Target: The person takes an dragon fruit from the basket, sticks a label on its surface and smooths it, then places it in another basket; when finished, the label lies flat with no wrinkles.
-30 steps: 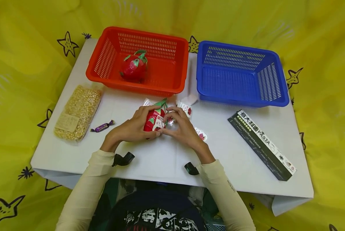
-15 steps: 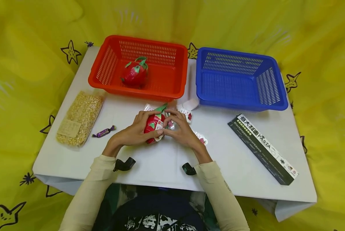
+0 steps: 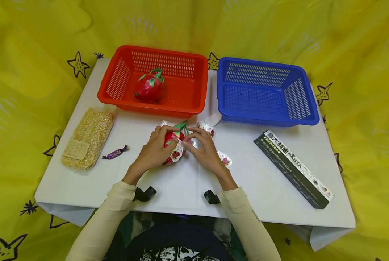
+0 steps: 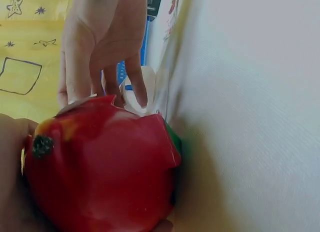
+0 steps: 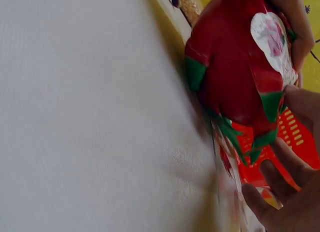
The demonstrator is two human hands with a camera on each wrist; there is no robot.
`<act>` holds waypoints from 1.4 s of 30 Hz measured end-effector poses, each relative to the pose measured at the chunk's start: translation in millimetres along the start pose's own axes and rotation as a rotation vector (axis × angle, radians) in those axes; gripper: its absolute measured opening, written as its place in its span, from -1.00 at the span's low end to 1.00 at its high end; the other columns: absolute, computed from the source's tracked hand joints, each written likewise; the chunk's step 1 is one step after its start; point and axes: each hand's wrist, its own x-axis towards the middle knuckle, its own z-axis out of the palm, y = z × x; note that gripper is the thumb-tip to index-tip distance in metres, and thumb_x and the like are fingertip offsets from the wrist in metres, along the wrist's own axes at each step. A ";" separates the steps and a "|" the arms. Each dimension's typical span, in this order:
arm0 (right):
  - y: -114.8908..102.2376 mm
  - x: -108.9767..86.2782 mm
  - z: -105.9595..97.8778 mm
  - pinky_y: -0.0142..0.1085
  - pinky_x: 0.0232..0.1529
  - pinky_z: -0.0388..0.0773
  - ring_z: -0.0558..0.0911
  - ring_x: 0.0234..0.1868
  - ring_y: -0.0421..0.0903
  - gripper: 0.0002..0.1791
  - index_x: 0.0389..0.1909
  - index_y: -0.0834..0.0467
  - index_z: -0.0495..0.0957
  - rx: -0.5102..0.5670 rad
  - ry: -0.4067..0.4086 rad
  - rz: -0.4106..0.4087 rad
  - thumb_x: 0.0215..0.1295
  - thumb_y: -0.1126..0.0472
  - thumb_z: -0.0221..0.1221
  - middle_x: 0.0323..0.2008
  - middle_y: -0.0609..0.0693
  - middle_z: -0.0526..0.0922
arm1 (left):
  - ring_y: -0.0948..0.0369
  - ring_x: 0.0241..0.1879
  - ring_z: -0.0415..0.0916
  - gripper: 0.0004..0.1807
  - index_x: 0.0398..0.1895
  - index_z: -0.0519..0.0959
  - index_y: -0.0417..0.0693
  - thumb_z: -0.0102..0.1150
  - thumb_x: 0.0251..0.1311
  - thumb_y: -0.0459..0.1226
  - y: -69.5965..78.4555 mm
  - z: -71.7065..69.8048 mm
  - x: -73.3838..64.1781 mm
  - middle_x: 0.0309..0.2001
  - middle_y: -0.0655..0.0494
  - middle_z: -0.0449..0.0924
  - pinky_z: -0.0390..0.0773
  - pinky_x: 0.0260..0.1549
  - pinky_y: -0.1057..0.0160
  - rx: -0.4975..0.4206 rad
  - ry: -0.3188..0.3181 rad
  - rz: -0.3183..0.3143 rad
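A glossy red dragon fruit with green leaf tips is on the table in front of the red basket, its leafy end pointing away from me. My left hand grips it from the left side. A white heart-like sticker with a dragon fruit picture lies on its skin. At the sticker's edge rests the thumb of my right hand. The other right fingers reach toward the leaves, loosely bent, as the right wrist view shows. More stickers lie right of the fruit.
Behind stand a red basket holding another dragon fruit and a blue basket. At left lie a bag of corn kernels and a purple-wrapped candy. A long pasta box lies at right.
My left thumb has shifted up over the sticker, which shows more fully on the fruit. The right hand stays beside the fruit. The head view tilted slightly, shifting the scene.
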 end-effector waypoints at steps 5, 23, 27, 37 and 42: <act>-2.7 -3.3 5.7 0.02 0.40 0.41 0.53 0.35 0.08 -0.87 -0.08 0.17 0.72 -0.036 0.059 0.029 0.45 0.23 0.36 0.23 0.17 0.62 | -0.06 0.30 0.30 -0.39 0.56 0.23 0.19 0.10 0.55 0.02 -8.7 -5.1 0.4 0.36 -0.13 0.28 0.51 0.13 -0.27 -0.147 -0.102 0.033; -18.8 -13.5 12.6 -0.03 0.02 0.76 0.67 0.22 0.16 -0.26 0.64 -0.08 0.13 0.351 -0.098 0.227 0.57 0.09 0.22 0.45 0.19 0.39 | -0.10 0.28 0.44 -0.35 0.52 0.31 0.02 0.29 0.44 -0.15 -5.9 -6.9 -6.3 0.41 -0.11 0.37 0.58 0.23 -0.14 -0.427 -0.023 0.014; -21.3 -13.2 12.8 -0.05 0.17 0.68 0.64 0.26 0.11 -0.21 0.64 -0.24 0.05 0.434 -0.109 0.252 0.55 0.06 0.22 0.40 0.14 0.44 | -0.09 0.44 0.31 -0.40 0.58 0.20 -0.02 0.07 0.61 -0.10 -4.6 -4.6 -10.3 0.49 -0.12 0.29 0.42 0.37 -0.13 -0.521 -0.078 0.043; -25.0 -17.4 5.0 -0.12 0.08 0.73 0.64 0.19 0.11 -0.25 0.54 -0.14 0.11 0.469 -0.074 0.300 0.46 0.09 0.25 0.32 0.18 0.43 | -0.20 0.55 0.21 -0.41 0.63 0.10 -0.03 -0.34 0.73 0.03 -22.5 -7.9 -18.5 0.62 -0.06 0.11 0.67 0.10 -0.15 -0.589 -0.066 0.004; -30.8 -18.7 -27.2 -0.17 0.00 0.73 0.62 0.14 0.12 -0.29 0.54 -0.09 0.13 0.433 -0.085 0.261 0.44 0.12 0.17 0.29 0.23 0.44 | -0.15 0.52 0.26 -0.45 0.59 0.17 -0.11 -0.26 0.74 -0.05 -26.4 -6.0 -15.5 0.59 -0.09 0.16 0.64 0.15 -0.20 -0.596 -0.033 -0.030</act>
